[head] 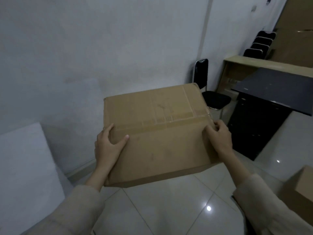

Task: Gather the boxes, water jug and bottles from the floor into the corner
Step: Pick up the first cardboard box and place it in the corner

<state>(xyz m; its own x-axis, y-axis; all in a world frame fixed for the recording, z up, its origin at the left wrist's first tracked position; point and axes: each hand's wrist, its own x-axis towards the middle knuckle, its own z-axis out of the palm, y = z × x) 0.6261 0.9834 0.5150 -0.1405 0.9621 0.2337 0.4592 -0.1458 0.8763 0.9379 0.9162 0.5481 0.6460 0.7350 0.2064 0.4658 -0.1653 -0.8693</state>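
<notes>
A large taped cardboard box [160,133] is held up in the air in front of me, above the white tiled floor. My left hand [108,146] grips its left edge, thumb lying on the top face. My right hand [220,136] grips the right edge with fingers curled at the tape seam. A second cardboard box [301,189] sits on the floor at the lower right, partly cut off by the frame. No jug or bottles are in view.
A white wall stands straight ahead, meeting the floor behind the box. A white panel [25,167] leans at the left. A black chair [211,95], a dark desk [271,95] and stacked chairs [259,44] fill the right side.
</notes>
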